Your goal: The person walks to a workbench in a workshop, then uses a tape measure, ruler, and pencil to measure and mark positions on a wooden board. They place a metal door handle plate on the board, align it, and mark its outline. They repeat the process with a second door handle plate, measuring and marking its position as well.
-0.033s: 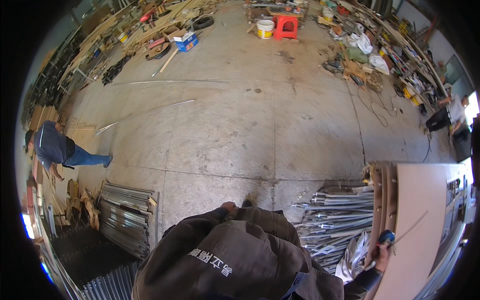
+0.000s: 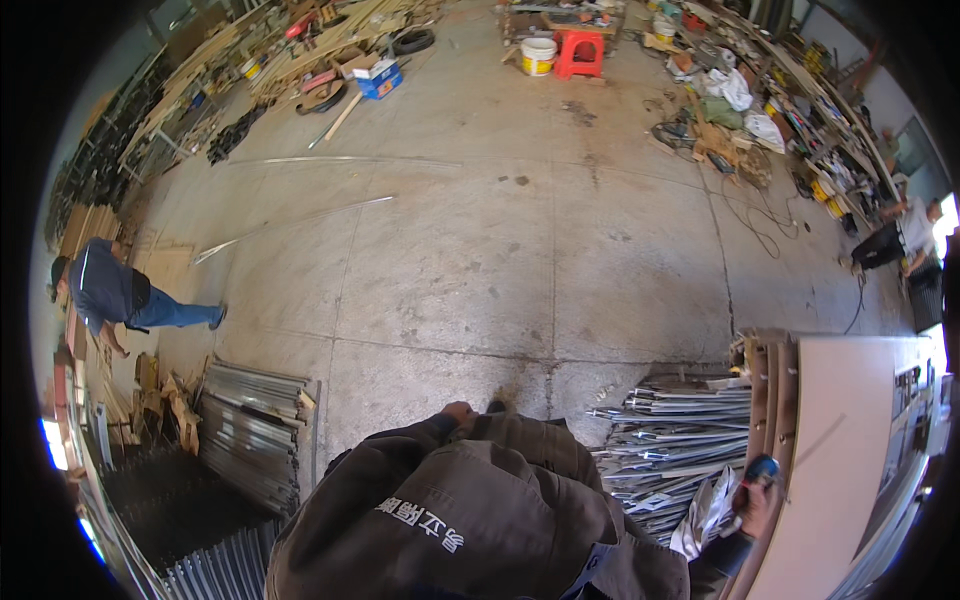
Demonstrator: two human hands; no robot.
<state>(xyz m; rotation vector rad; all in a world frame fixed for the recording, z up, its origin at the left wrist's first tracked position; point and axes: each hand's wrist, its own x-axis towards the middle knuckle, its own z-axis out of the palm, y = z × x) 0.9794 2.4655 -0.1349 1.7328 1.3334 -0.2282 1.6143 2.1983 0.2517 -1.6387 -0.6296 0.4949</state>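
Observation:
My right hand [image 2: 757, 505] is closed around a small, rounded blue-and-dark tool [image 2: 764, 468], whose exact kind I cannot make out. It is held over the left edge of a stack of tall, pale board panels [image 2: 840, 470]. A thin grey strip [image 2: 825, 436] shows against the face of the front panel; whether it belongs to the tool is unclear. In front of my dark jacket [image 2: 450, 500], my left hand [image 2: 459, 410] pokes out of its sleeve, with its fingers mostly hidden. Crumpled silvery sheeting [image 2: 705, 515] lies beside my right forearm.
Metal bars [image 2: 675, 430] are heaped left of the panels. More metal profiles [image 2: 255, 425] lie at the left. One person [image 2: 115, 290] bends at far left, another [image 2: 905, 235] stands at far right. A red stool [image 2: 580, 54] and white bucket [image 2: 538, 55] stand ahead.
My right hand, with the blue-and-dark tool, has shifted slightly left and up off the panel's face. The thin strip looks shorter and fainter. The whole view has moved slightly.

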